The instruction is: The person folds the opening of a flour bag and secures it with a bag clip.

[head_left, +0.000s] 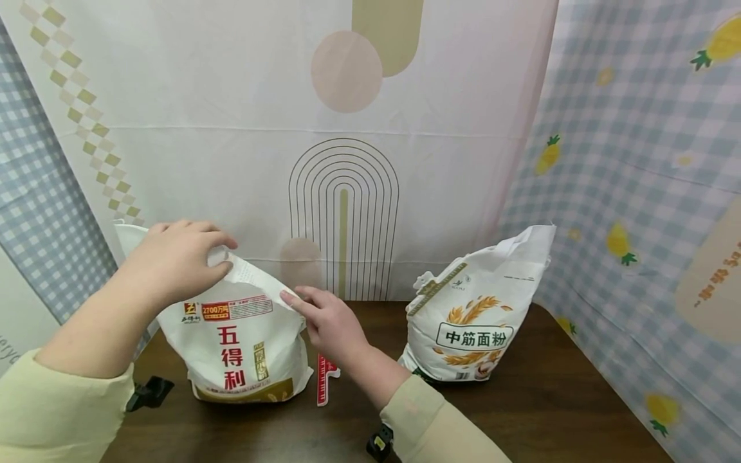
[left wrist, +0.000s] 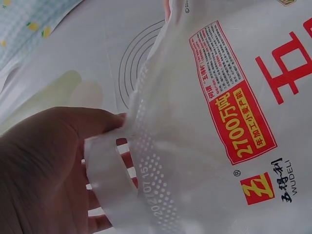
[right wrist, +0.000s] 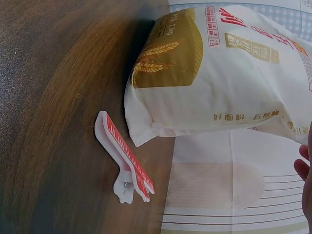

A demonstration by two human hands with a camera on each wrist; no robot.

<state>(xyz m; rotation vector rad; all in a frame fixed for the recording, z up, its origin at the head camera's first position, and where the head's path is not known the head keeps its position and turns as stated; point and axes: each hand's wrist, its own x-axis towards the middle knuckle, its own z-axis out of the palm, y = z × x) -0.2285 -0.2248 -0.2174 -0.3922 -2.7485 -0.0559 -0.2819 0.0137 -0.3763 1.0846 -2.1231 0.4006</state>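
A white flour bag (head_left: 243, 354) with red lettering stands on the left of the table, its top slanting down to the right. My left hand (head_left: 184, 260) grips the bag's upper edge; in the left wrist view its fingers show through the handle slot of the plastic strip (left wrist: 109, 168). Lower along the same edge, my right hand (head_left: 336, 325) pinches the bag's right top corner. In the right wrist view only a few fingers (right wrist: 302, 168) appear, at the right border. On the table beside the bag lies a red and white sealing clip (right wrist: 124, 151).
Another white flour bag (head_left: 475, 315), printed with wheat ears, stands to the right, leaning right at the top. A gold and white clip (head_left: 434, 292) is on its left edge. The dark wooden table (head_left: 544, 411) backs onto a hanging patterned cloth (head_left: 231, 83).
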